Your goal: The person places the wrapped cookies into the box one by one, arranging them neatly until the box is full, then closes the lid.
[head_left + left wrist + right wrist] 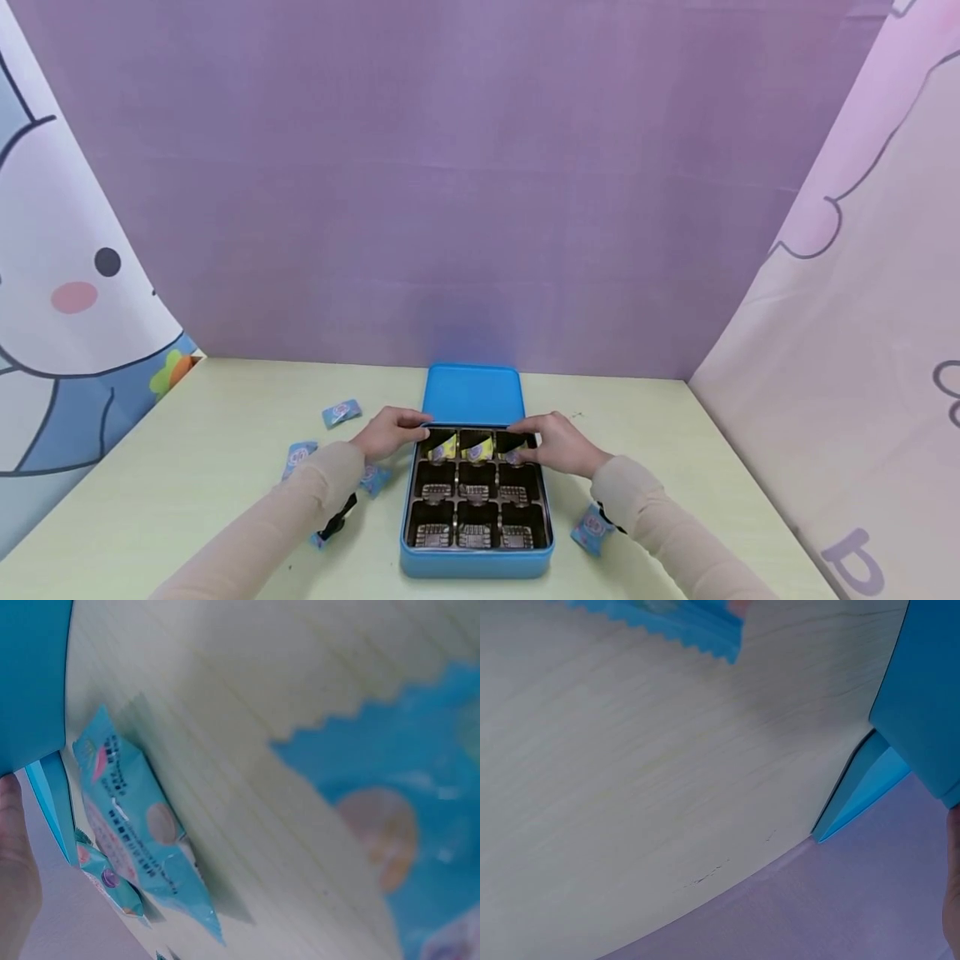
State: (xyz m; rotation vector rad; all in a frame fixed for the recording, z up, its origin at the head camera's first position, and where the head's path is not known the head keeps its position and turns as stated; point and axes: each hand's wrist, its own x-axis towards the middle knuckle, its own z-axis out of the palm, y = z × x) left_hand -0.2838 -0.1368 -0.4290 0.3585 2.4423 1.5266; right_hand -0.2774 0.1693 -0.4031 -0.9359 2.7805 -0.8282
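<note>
Both forearms, in beige sleeves, are reaching forward over the table (225,433) from the near edge and converging on the far end of a blue tin (477,560). The left hand (390,432) is resting at the tin's far left corner, fingers curling around the near edge of the blue lid (472,393), which is lying flat just behind the tin and touching it. The right hand (558,443) is sitting at the far right corner, its fingers bending over the same lid edge and the tin's rim; from the head view both hands appear to be gripping the lid, though the fingertips are too small to show exactly how. In the wrist views only a sliver of each hand is showing beside the blue metal.

The tin is holding a dark brown tray (476,490) divided into nine compartments, three rows of three. The far row is carrying yellow wrapped sweets (480,450), one in each of the left and middle compartments, while the right one is partly hidden by the right hand. The middle and near rows are showing only their ribbed brown bottoms.

Light blue sweet packets (342,412) are lying scattered on the table: several to the left of the tin near the left sleeve, and one (592,528) just right of the tin beside the right wrist.
</note>
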